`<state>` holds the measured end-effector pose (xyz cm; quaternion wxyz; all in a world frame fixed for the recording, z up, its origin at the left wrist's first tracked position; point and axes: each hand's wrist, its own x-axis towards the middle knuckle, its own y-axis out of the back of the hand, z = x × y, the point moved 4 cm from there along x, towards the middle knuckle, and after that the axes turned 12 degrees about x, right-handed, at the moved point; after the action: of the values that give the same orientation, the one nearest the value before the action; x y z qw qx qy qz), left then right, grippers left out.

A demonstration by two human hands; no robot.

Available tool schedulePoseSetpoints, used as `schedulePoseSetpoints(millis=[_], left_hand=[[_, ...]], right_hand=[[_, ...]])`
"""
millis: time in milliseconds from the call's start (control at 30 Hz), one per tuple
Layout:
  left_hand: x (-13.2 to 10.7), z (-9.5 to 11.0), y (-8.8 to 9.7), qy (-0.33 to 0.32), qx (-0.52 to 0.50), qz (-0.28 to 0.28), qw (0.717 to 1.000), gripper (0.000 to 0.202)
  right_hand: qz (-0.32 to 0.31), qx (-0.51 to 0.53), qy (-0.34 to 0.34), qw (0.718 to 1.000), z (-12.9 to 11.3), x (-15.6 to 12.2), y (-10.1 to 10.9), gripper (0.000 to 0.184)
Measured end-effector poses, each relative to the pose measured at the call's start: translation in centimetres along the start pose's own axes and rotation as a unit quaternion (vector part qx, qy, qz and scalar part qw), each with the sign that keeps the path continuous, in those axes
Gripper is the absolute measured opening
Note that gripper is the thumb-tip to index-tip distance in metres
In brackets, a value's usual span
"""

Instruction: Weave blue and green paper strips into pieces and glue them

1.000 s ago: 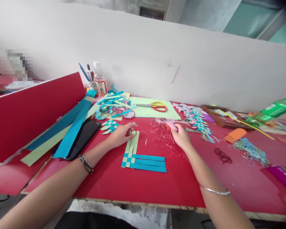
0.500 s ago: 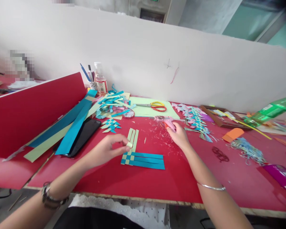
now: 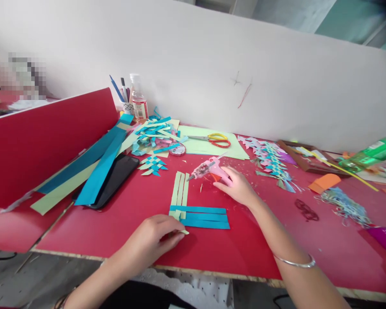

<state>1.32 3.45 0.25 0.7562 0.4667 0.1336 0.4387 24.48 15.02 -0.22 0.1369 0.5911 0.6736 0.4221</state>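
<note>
A half-woven mat of blue and pale green paper strips (image 3: 193, 210) lies in the middle of the red table (image 3: 270, 244). My left hand (image 3: 152, 242) is closed over its near left corner, pinching the end of a green strip there. My right hand (image 3: 236, 184) grips a pink glue gun (image 3: 209, 167) by the handle just beyond the mat. The gun's nozzle points left, above the upright green strips.
A black phone (image 3: 116, 180) lies under long blue and green paper strips (image 3: 93, 167) at the left. Scissors (image 3: 214, 139) rest on a green sheet at the back. Woven paper pieces (image 3: 270, 161), cut scraps, a small bottle (image 3: 138, 101) and a pen cup line the white partition.
My left hand came back from the top of the green strips to the mat's near left corner. My right hand lifted the glue gun and swung it left toward the strips.
</note>
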Motion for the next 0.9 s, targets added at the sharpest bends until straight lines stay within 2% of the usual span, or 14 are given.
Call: schedulePoseSetpoints(millis=[167,367,900], left_hand=[[-0.3,-0.1,-0.3,-0.017,0.018,-0.009,1.000,0.015],[0.0,0.4,-0.5,-0.057,0.067,0.003,0.996,0.015],[-0.1,0.8,-0.4,-0.067,0.093,-0.006,0.993,0.016]], right_hand=[[-0.080,0.016,0.036,0.996,-0.8,-0.5,-0.6,0.056],[-0.153,0.010,0.045,0.987,-1.1,-0.8,-1.2,0.058],[-0.167,0.009,0.049,0.985,-1.5,-0.9,-1.4,0.053]])
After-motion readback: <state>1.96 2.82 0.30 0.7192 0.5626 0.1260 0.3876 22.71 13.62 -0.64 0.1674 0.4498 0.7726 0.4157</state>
